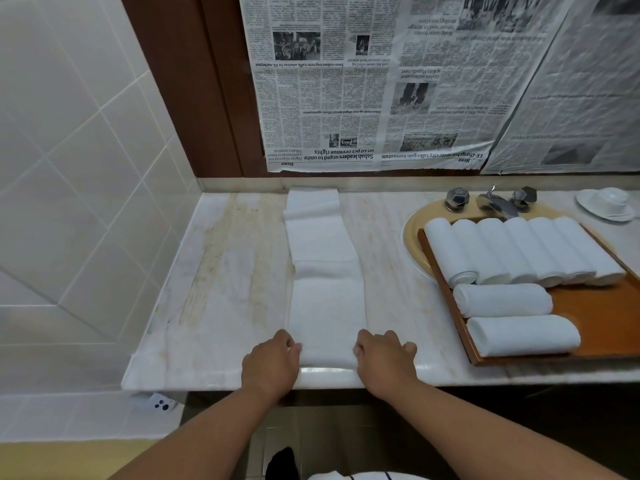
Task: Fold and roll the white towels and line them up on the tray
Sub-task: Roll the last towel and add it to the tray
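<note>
A white towel [323, 271], folded into a long narrow strip, lies on the marble counter and runs from the back wall to the front edge. My left hand [272, 363] grips the strip's near left corner with curled fingers. My right hand [382, 358] grips the near right corner the same way. To the right, a brown wooden tray [602, 313] rests over the sink. It holds several rolled white towels [519, 251] in a row at the back. Two more rolls [502, 299] lie crosswise in front of them.
The marble counter [225, 289] meets a tiled wall on the left. Behind the tray are a chrome faucet with two knobs [493, 200] and a white cup on a saucer [607, 202]. Newspaper sheets [381, 81] cover the wall at the back.
</note>
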